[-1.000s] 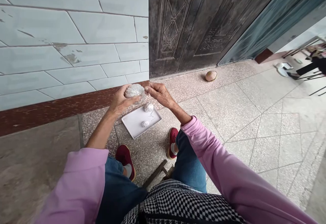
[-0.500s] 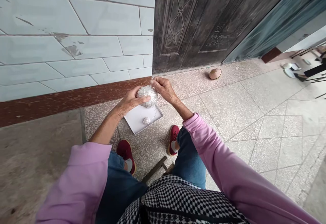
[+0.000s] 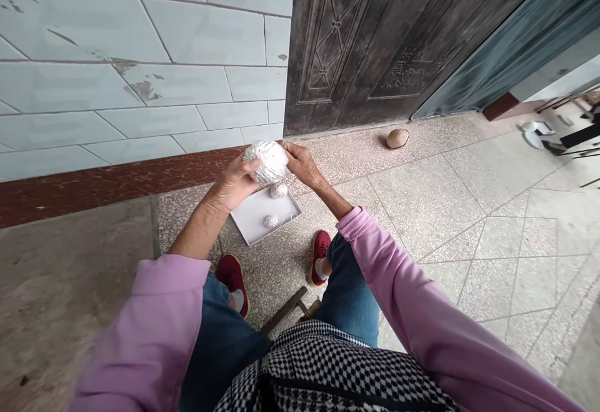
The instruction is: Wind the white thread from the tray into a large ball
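My left hand is closed round a fluffy white pompom, held up over the far side of a shallow white tray. At the pompom's right edge is my right hand, its fingers pinched together. What lies between those fingertips is too small to make out. Inside the tray are a small white ball near the front and another white ball near the back. A thin strand lies by the tray's right side.
The tray rests on the speckled floor beyond my red shoes. A tiled wall and a dark carved door stand ahead. A round pinkish object sits by the door. A wooden stool part shows between my legs.
My left hand has lifted and turned the pompom, moving it slightly left and up. The back ball in the tray has come into sight. My right hand remains at the pompom's right side.
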The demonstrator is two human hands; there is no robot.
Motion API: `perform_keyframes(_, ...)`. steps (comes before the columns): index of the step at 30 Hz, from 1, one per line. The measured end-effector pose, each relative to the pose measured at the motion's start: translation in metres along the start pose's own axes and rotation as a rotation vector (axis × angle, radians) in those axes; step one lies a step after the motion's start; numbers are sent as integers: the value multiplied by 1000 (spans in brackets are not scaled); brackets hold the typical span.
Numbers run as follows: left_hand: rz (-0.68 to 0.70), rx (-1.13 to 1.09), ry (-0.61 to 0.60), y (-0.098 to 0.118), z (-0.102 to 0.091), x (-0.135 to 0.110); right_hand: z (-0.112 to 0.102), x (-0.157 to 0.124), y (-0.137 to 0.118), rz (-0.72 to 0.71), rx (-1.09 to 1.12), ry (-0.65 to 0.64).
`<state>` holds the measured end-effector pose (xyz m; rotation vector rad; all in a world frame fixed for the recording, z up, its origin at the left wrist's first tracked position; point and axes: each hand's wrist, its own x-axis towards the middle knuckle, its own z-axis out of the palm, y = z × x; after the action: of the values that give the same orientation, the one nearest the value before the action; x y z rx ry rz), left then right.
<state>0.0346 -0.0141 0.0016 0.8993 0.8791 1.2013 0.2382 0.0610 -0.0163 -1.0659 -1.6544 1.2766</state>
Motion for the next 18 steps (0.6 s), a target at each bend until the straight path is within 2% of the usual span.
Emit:
perform_keyframes(4,104,8,96,1,-8,9,12,-13,3,-48,-153,-134)
perform_keyframes(6,133,60,195,-1,-17,15,18,-22,2,-110,-205,-234)
perform_keyframes(9,143,202,370,-4,-29,20,23,-33,-3,-171,-200,-360)
perform_keyframes(11,131,369,418,-4,-35,19,21,-37,-9,-169,-153,-362)
perform_keyframes(14,56,623,343,0,-37,11,10,-33,-19,-111,-57,-269)
perform_keyframes(16,-13,664,190,2,-35,4,1,-27,-22,-94,20,-185)
perform_keyframes(18,-63,600,22,1,-32,0,-6,-20,-23,-105,87,-112)
